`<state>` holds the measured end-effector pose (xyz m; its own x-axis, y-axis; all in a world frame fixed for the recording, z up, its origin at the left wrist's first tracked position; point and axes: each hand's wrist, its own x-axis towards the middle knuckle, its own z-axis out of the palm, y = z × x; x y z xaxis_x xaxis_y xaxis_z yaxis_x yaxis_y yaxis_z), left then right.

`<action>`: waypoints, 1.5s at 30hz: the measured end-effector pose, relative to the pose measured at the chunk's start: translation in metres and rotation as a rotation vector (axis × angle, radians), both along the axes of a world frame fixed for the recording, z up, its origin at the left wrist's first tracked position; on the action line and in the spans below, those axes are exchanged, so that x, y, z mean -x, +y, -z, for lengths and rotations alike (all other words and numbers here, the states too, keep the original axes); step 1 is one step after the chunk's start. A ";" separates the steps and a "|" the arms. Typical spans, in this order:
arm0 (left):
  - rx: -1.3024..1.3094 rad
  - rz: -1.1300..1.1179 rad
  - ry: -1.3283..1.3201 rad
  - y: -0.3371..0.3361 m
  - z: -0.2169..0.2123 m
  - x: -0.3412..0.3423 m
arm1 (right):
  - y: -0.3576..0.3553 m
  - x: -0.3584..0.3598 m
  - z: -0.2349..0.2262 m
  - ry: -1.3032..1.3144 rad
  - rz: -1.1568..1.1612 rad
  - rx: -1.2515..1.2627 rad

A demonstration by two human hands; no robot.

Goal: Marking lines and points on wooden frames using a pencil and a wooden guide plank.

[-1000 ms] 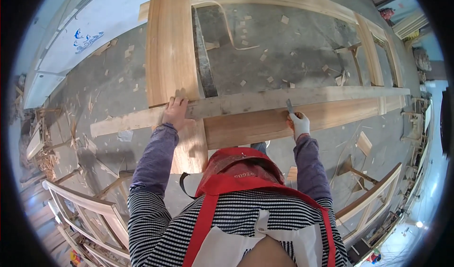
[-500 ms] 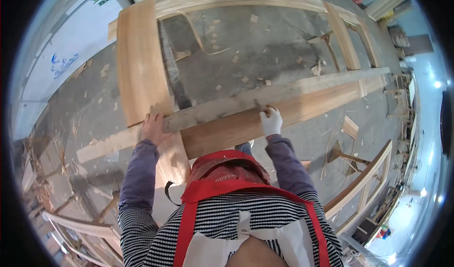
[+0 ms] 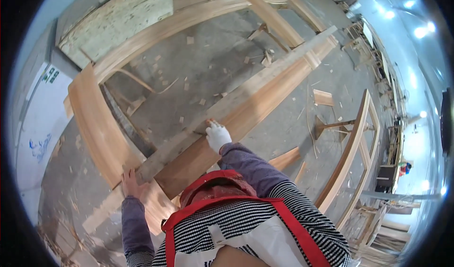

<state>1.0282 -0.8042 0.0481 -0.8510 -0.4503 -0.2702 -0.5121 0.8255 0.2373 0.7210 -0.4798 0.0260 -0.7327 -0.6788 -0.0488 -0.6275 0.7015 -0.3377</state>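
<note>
A long pale, greyish straight board (image 3: 250, 89) lies across a large wooden frame, along the inner edge of its near brown plank (image 3: 255, 108). My bare left hand (image 3: 133, 184) rests with fingers stretched over this board, where it crosses the wide left plank (image 3: 97, 120). My right hand (image 3: 217, 135), in a white glove with bare fingertips, is pinched at the board's edge above the brown plank. A thin dark thing shows by those fingertips, too small to name.
The frame's far rail (image 3: 184, 18) curves across the back, with a crosspiece (image 3: 274, 21) at the far right. Wood scraps litter the grey floor (image 3: 189, 63). Another wooden frame (image 3: 352, 148) stands at right. A white panel (image 3: 35, 125) is at left.
The view has turned, so the frame now slants up to the right. My right hand has moved left along the board, closer to my left hand, which stays at the corner.
</note>
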 end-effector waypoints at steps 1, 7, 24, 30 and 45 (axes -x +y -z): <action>-0.023 -0.011 0.023 -0.001 0.003 -0.002 | 0.000 -0.001 0.001 0.021 0.028 0.034; 0.093 0.020 0.119 -0.001 0.024 -0.011 | 0.007 -0.003 -0.015 -0.034 -0.012 -0.115; 0.057 0.064 0.000 0.162 0.005 0.207 | 0.413 0.154 -0.019 -0.784 0.580 0.571; -0.083 0.212 0.263 0.341 0.037 0.418 | 0.550 0.255 -0.028 -0.760 0.850 0.651; -0.504 0.351 0.433 0.686 0.007 0.966 | 0.733 0.681 -0.022 -0.563 0.869 0.642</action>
<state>0.0624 -0.1182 0.0411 -0.9989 -0.0429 0.0200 -0.0134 0.6608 0.7504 0.0397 0.2534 0.0484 -0.9396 0.0099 -0.3420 0.3143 0.4205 -0.8511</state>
